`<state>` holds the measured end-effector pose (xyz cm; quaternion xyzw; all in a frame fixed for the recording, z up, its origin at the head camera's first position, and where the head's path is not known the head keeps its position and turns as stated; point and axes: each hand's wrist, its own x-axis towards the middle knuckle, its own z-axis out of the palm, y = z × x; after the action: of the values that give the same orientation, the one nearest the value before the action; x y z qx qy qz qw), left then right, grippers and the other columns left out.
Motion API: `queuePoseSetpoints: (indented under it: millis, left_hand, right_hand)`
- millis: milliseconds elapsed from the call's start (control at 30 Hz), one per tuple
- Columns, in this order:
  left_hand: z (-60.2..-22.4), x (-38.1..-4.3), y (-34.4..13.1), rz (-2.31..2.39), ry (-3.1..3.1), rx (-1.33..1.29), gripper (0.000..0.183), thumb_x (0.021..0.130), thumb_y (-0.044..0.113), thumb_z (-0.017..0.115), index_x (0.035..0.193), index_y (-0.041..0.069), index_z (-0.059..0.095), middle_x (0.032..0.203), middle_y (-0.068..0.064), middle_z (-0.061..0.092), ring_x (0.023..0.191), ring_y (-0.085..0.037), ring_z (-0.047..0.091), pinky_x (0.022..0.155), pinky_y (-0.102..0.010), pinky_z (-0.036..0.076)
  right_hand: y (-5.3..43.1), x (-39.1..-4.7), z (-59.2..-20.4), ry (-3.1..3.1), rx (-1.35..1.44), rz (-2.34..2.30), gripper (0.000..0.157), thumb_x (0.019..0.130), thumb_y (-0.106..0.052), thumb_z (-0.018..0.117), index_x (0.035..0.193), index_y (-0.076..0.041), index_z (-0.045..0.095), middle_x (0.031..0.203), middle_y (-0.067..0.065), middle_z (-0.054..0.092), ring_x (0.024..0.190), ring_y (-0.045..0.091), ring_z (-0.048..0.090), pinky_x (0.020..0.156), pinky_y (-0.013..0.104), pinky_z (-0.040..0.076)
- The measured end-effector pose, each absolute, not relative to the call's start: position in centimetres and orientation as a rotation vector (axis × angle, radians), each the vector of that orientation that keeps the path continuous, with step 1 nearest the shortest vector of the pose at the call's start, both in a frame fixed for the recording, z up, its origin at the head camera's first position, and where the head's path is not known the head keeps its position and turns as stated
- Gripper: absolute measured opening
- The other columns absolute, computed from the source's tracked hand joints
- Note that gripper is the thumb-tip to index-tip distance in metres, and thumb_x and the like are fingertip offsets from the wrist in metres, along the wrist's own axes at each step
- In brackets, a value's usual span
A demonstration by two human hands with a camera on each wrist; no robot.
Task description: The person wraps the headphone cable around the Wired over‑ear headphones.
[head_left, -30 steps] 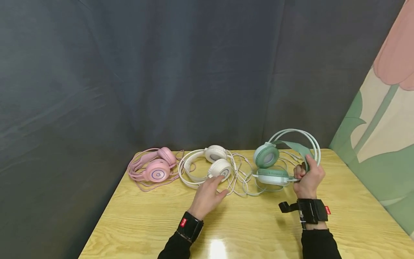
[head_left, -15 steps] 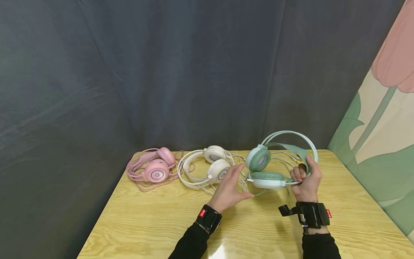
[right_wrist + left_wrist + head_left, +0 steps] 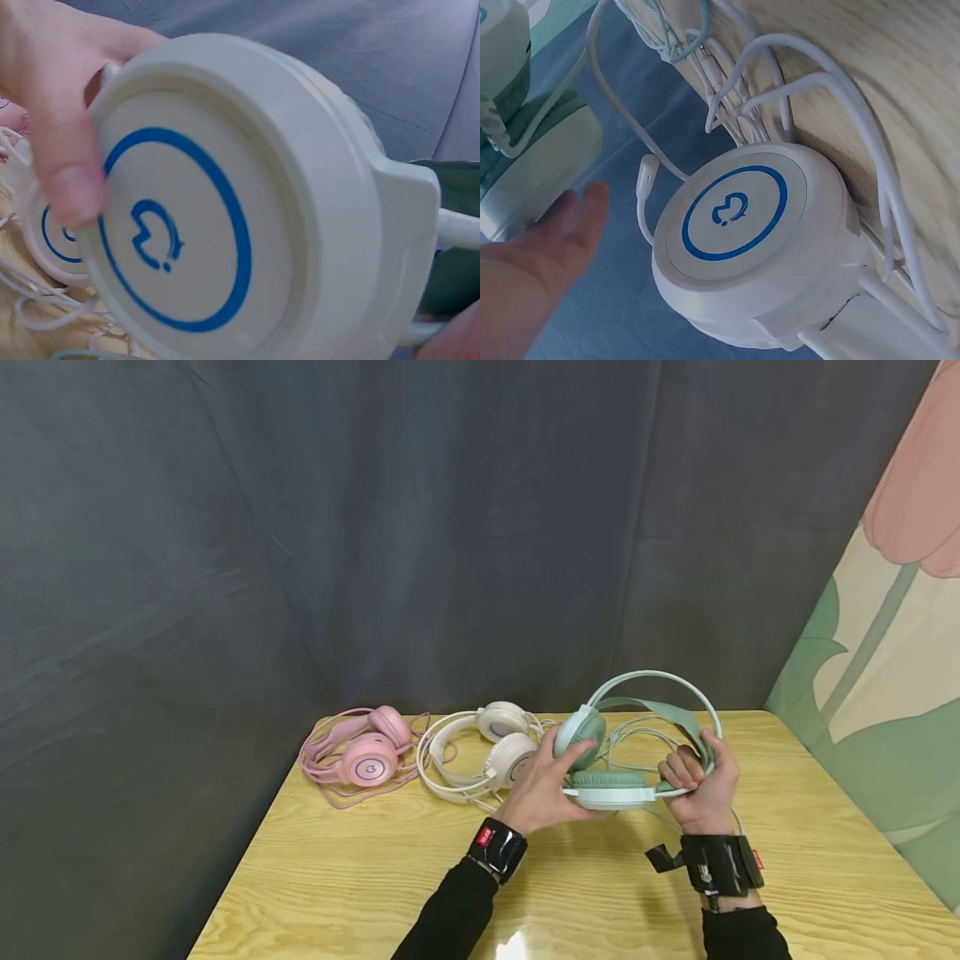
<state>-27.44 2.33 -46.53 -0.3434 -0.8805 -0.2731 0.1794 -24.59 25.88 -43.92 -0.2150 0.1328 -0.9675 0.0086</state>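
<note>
My right hand [image 3: 705,789] grips the headband of pale green headphones [image 3: 611,799], raised over the table with the ear cups pointing left. At those cups is my left hand [image 3: 538,789], its thumb against the outer face of the near cup and its fingers around the far one. The right wrist view shows that near cup [image 3: 202,225] up close, with a blue ring and logo. Just left of my left hand, white headphones [image 3: 512,758] lie on the table; their ringed cup [image 3: 735,210] and small microphone [image 3: 647,176] fill much of the left wrist view.
Pink headphones [image 3: 371,760] lie at the left on the wooden table [image 3: 360,868], their cord bundled around them. Pale cables [image 3: 637,735] lie behind the green pair. A dark curtain [image 3: 465,527] hangs behind the table, and a flower-patterned panel [image 3: 870,710] stands to the right.
My left hand has moved right from the white headphones onto the green pair's ear cups. My right hand has brought the green headphones left and slightly lower.
</note>
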Motion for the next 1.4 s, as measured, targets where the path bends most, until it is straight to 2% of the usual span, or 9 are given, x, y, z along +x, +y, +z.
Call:
queuePoseSetpoints:
  millis: [167,367,600,767,933,1133,1200,1267,1400]
  left_hand:
    - [-46.8,-27.6,1.9,-0.807,-2.45,-0.982,0.082,0.057,0.04,0.094,0.129,0.031,0.055,0.149,-0.007,0.03,0.12,-0.022,0.053,0.094,-0.03,0.05]
    - [-47.3,-28.0,1.4,-0.651,-2.336,-0.961,0.065,0.053,0.043,0.093,0.111,0.026,0.068,0.146,-0.011,0.037,0.108,-0.022,0.059,0.087,-0.032,0.053]
    - [-47.9,-28.4,0.4,-0.572,-2.34,-1.002,0.063,0.055,0.048,0.091,0.11,0.025,0.069,0.145,-0.014,0.037,0.11,-0.023,0.057,0.091,-0.034,0.051]
    - [-47.9,-28.3,-0.2,-0.47,-2.395,-1.059,0.061,0.054,0.048,0.089,0.108,0.028,0.069,0.142,-0.011,0.04,0.108,-0.02,0.057,0.092,-0.031,0.051]
    - [-47.3,-28.1,-0.4,-0.373,-2.407,-1.084,0.06,0.053,0.048,0.089,0.106,0.031,0.068,0.144,-0.013,0.039,0.107,-0.021,0.058,0.093,-0.032,0.05]
    - [-46.5,-27.8,-0.2,-0.307,-2.365,-1.123,0.059,0.056,0.043,0.09,0.109,0.031,0.067,0.149,-0.012,0.034,0.118,-0.021,0.052,0.096,-0.035,0.048]
    - [-46.4,-27.7,-0.1,-0.361,-2.361,-1.117,0.063,0.059,0.04,0.09,0.115,0.03,0.064,0.151,-0.01,0.031,0.124,-0.021,0.05,0.099,-0.035,0.047]
    - [-46.4,-27.6,0.0,-0.484,-2.37,-1.074,0.072,0.061,0.036,0.09,0.125,0.029,0.058,0.153,-0.007,0.03,0.128,-0.02,0.049,0.102,-0.034,0.046]
    - [-46.7,-27.3,0.7,-1.035,-2.366,-0.912,0.09,0.069,0.023,0.089,0.144,0.018,0.039,0.15,-0.007,0.038,0.132,-0.024,0.049,0.106,-0.035,0.044]
  right_hand:
    - [25.8,-24.9,-44.7,0.369,-0.744,-2.957,0.058,0.107,-0.029,0.011,0.079,-0.002,0.053,0.053,-0.003,0.017,0.044,0.011,0.016,0.05,0.021,0.009]
    - [26.4,-25.2,-44.9,0.547,-0.717,-2.883,0.044,0.109,-0.03,0.018,0.118,-0.005,0.053,0.068,0.001,0.028,0.055,0.012,0.019,0.056,0.022,0.02]
    - [27.9,-25.1,-44.0,1.511,-0.283,-2.736,0.021,0.104,-0.02,0.046,0.123,-0.015,0.056,0.092,-0.003,0.066,0.074,0.012,0.062,0.07,0.027,0.055]
    - [28.7,-25.1,-43.2,2.275,-0.026,-2.197,0.061,0.098,-0.021,0.06,0.146,-0.005,0.027,0.096,-0.012,0.064,0.078,0.007,0.063,0.07,0.027,0.056]
    - [29.1,-25.1,-43.0,2.413,0.055,-1.989,0.04,0.101,-0.021,0.052,0.131,0.005,0.042,0.088,-0.007,0.057,0.073,0.007,0.061,0.071,0.03,0.059]
    - [28.9,-24.9,-43.0,2.219,0.094,-2.257,0.014,0.101,-0.009,0.046,0.113,-0.002,0.05,0.079,-0.012,0.055,0.068,0.003,0.058,0.066,0.026,0.058]
    - [28.8,-24.9,-43.1,2.052,0.096,-2.427,0.011,0.103,-0.012,0.043,0.099,-0.011,0.054,0.067,-0.01,0.041,0.055,0.003,0.041,0.053,0.02,0.048]
    - [28.9,-25.0,-43.1,1.795,0.056,-2.621,0.025,0.105,-0.016,0.037,0.084,-0.017,0.051,0.062,-0.008,0.022,0.051,0.007,0.021,0.045,0.018,0.028]
    - [29.4,-25.1,-43.2,1.171,-0.059,-2.889,0.036,0.107,-0.017,0.023,0.075,-0.014,0.039,0.067,-0.003,0.01,0.057,0.01,0.003,0.052,0.023,0.006]
